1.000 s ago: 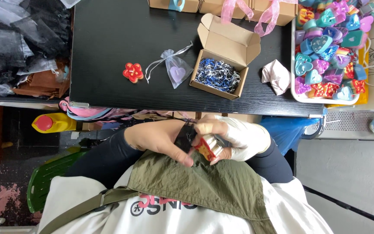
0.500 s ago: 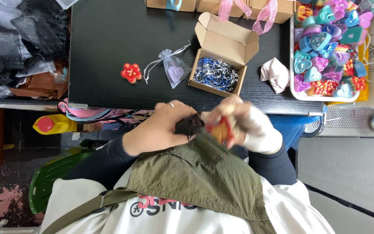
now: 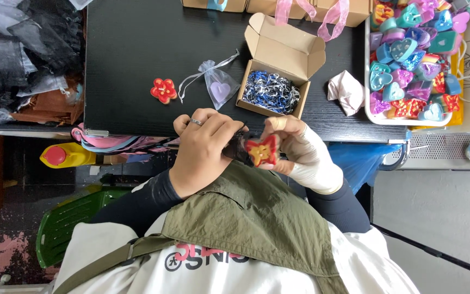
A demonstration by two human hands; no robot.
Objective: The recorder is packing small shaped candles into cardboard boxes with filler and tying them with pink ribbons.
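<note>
My left hand, with a ring on one finger, grips a small black mesh pouch just below the black table's front edge. My right hand, in a pale glove, holds a red star-shaped piece with a yellow centre against the pouch's mouth. On the table lie a red flower-shaped piece, a sheer pouch with a lilac heart inside and an open cardboard box holding blue and white shredded filling.
A white tray of several colourful heart and star pieces stands at the right. A crumpled pink wad lies beside it. Black mesh bags pile at the left. Ribboned boxes line the far edge. A yellow bottle sits below.
Both hands have risen from my lap toward the table's edge. The red star piece, half hidden before, now shows fully at the pouch's mouth.
</note>
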